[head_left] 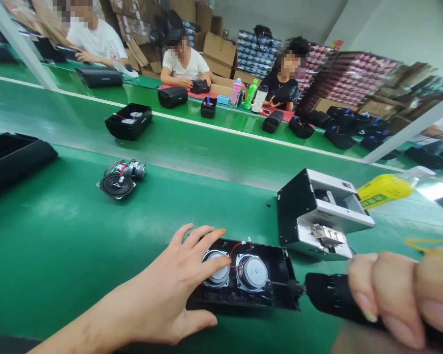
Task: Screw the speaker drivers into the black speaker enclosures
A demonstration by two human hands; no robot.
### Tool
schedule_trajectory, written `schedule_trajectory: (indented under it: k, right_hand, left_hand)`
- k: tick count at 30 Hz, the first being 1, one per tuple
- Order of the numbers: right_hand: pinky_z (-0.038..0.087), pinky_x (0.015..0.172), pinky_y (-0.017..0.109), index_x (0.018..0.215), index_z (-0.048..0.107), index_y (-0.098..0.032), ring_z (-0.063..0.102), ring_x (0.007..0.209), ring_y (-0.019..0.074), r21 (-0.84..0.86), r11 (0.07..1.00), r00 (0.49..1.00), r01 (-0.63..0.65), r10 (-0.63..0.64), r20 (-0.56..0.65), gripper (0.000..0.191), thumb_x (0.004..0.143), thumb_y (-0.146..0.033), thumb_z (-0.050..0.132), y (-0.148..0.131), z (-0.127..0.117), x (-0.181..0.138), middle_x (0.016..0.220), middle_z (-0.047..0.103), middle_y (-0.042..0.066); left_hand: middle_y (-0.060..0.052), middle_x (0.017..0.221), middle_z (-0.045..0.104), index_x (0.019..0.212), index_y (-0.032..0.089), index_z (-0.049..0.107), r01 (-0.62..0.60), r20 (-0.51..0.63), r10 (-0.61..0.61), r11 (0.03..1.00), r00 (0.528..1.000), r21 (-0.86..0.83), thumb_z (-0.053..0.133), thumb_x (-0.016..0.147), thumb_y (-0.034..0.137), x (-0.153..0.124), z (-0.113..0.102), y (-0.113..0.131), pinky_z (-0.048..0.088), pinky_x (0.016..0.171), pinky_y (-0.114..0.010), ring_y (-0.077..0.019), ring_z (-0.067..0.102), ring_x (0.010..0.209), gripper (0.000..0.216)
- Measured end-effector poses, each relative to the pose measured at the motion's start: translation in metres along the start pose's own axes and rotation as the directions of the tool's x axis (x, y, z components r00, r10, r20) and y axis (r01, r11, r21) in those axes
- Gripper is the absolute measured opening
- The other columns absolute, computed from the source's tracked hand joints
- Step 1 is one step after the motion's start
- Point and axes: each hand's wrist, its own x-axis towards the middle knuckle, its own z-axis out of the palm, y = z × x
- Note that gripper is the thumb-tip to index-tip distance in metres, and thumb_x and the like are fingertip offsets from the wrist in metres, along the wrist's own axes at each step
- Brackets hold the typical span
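Note:
A black speaker housing (276, 275) lies open on the green table, with two round silver speaker drivers (251, 273) and red wires inside. My left hand (173, 290) lies flat on its left end, fingers spread over the left driver, holding it down. My right hand (398, 292) is wrapped round a black electric screwdriver (328, 295) at the lower right. The screwdriver's bit points left and meets the housing's right end.
A black and silver screw feeder box (317, 211) stands just behind the housing. A yellow bottle (387, 189) lies to its right. A loose speaker driver with wires (120, 179) sits at mid left, a black tray (11, 155) at far left. Three people work across the belt.

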Motion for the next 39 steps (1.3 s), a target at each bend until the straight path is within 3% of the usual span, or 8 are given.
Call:
schedule_trajectory:
  k: [4, 8, 15, 21, 28, 32, 36, 39]
  right_hand:
    - [0.048, 0.042, 0.032, 0.1, 0.072, -0.026, 0.059, 0.048, 0.0195, 0.067, 0.995, 0.997, -0.067, 0.064, 0.047, 0.052, 0.074, -0.067, 0.09, 0.028, 0.06, -0.013, 0.066, 0.051, -0.004]
    - [0.051, 0.042, 0.034, 0.108, 0.075, -0.026, 0.058, 0.047, 0.0194, 0.115, 0.988, 0.991, -0.101, 0.09, 0.094, 0.058, 0.071, -0.067, 0.095, 0.044, 0.089, -0.026, 0.066, 0.056, -0.004]
    - [0.047, 0.041, 0.029, 0.118, 0.076, -0.027, 0.049, 0.041, 0.014, 0.217, 0.975, 0.99, -0.045, 0.015, 0.139, 0.054, 0.087, -0.07, 0.084, 0.056, 0.09, -0.037, 0.065, 0.064, -0.005]
    - [0.045, 0.038, 0.028, 0.11, 0.075, -0.024, 0.047, 0.039, 0.0131, 0.195, 0.979, 0.994, -0.066, 0.048, 0.096, 0.058, 0.072, -0.062, 0.1, 0.058, 0.092, -0.035, 0.063, 0.063, -0.006]
    - [0.044, 0.038, 0.028, 0.118, 0.076, -0.026, 0.045, 0.038, 0.0133, 0.19, 0.98, 0.992, -0.055, 0.032, 0.121, 0.06, 0.074, -0.061, 0.099, 0.061, 0.091, -0.036, 0.061, 0.062, -0.007]
    - [0.044, 0.036, 0.029, 0.102, 0.075, -0.024, 0.048, 0.037, 0.014, 0.182, 0.979, 0.994, -0.092, 0.08, 0.073, 0.061, 0.065, -0.065, 0.102, 0.064, 0.091, -0.037, 0.063, 0.062, -0.006]
    - [0.044, 0.033, 0.029, 0.079, 0.067, -0.023, 0.049, 0.035, 0.0158, 0.156, 0.975, 0.979, -0.159, 0.135, 0.155, 0.049, 0.087, -0.068, 0.084, 0.063, 0.094, -0.04, 0.054, 0.058, -0.004]
    - [0.044, 0.032, 0.031, 0.067, 0.065, -0.021, 0.052, 0.035, 0.0172, 0.1, 0.981, 0.968, -0.166, 0.143, 0.204, 0.059, 0.081, -0.075, 0.086, 0.06, 0.1, -0.042, 0.054, 0.061, -0.001]
  left_hand:
    - [-0.014, 0.178, 0.035, 0.151, 0.034, 0.056, 0.007, -0.036, -0.007, 1.0, 0.999, 0.019, 0.093, 0.079, 0.042, -0.003, 0.012, -0.004, 0.031, 0.126, -0.076, -0.045, 0.033, 0.16, 0.082]
    - [-0.015, 0.176, 0.038, 0.144, 0.031, 0.061, -0.023, -0.093, 0.026, 0.999, 0.995, 0.024, 0.089, 0.084, 0.043, -0.001, 0.017, -0.007, 0.037, 0.123, -0.071, -0.044, 0.039, 0.155, 0.067]
    - [-0.014, 0.172, 0.042, 0.143, 0.03, 0.062, -0.05, -0.127, 0.051, 0.999, 0.991, 0.015, 0.083, 0.088, 0.047, 0.001, 0.016, -0.009, 0.037, 0.122, -0.068, -0.0414, 0.041, 0.152, 0.061]
    - [-0.015, 0.17, 0.043, 0.141, 0.029, 0.063, -0.063, -0.144, 0.064, 0.998, 0.988, 0.009, 0.082, 0.089, 0.048, 0.0, 0.018, -0.01, 0.038, 0.119, -0.066, -0.0416, 0.043, 0.15, 0.058]
    - [-0.015, 0.167, 0.045, 0.141, 0.028, 0.064, -0.069, -0.156, 0.069, 0.998, 0.985, 0.009, 0.083, 0.088, 0.047, 0.003, 0.016, -0.01, 0.039, 0.119, -0.065, -0.0406, 0.044, 0.147, 0.06]
    - [-0.016, 0.165, 0.048, 0.142, 0.028, 0.065, -0.074, -0.149, 0.076, 0.997, 0.986, 0.018, 0.082, 0.09, 0.05, 0.002, 0.015, -0.008, 0.04, 0.117, -0.065, -0.0419, 0.046, 0.145, 0.059]
    - [-0.018, 0.162, 0.05, 0.143, 0.027, 0.065, -0.083, -0.115, 0.088, 0.995, 0.989, 0.053, 0.078, 0.093, 0.054, 0.001, 0.012, -0.007, 0.043, 0.113, -0.068, -0.0443, 0.047, 0.143, 0.059]
    - [-0.02, 0.163, 0.049, 0.145, 0.026, 0.064, -0.082, -0.084, 0.088, 0.994, 0.993, 0.075, 0.077, 0.093, 0.053, 0.001, 0.01, -0.006, 0.043, 0.112, -0.071, -0.0457, 0.046, 0.143, 0.059]
